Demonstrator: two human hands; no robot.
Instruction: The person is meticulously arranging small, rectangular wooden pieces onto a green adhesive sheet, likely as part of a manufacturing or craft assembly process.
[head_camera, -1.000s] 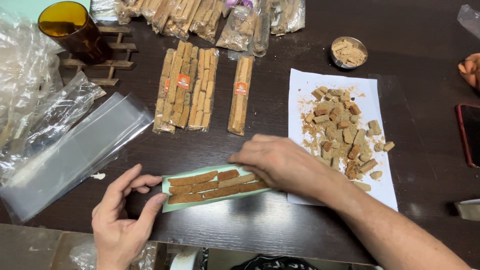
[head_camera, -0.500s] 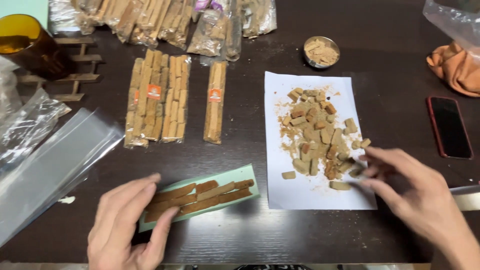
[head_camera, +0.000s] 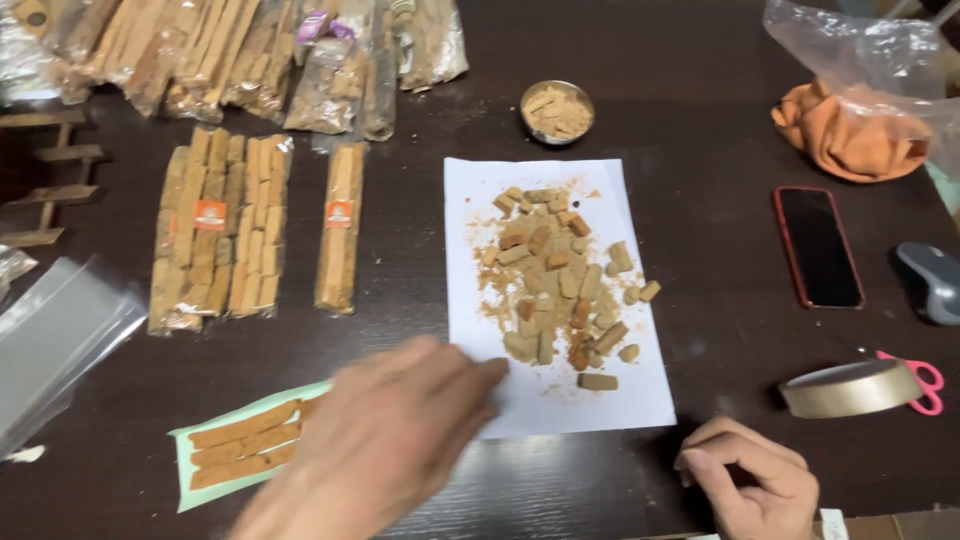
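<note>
My left hand (head_camera: 385, 440) is blurred low in the middle and lies flat, holding nothing. It covers the right end of a pale green card (head_camera: 195, 450) that carries rows of brown sticks (head_camera: 240, 445). Its fingertips reach the lower left edge of a white paper sheet (head_camera: 470, 210). A pile of short tan and brown pieces (head_camera: 555, 270) lies on that sheet. My right hand (head_camera: 750, 485) rests at the bottom right, just off the sheet's corner. Its fingers are curled in and I see nothing in them.
Wrapped stick bundles (head_camera: 225, 230) and a single pack (head_camera: 340, 225) lie at the left, with more bags (head_camera: 250, 60) behind. A small bowl of pieces (head_camera: 557, 110) sits above the sheet. At the right are a phone (head_camera: 817, 247), mouse (head_camera: 930, 280), tape roll (head_camera: 850, 388) and pink scissors (head_camera: 928, 385). Clear sleeves (head_camera: 60, 340) lie far left.
My left hand has slid right along the green card toward the paper. My right hand has drawn back from the pile to the table's front edge.
</note>
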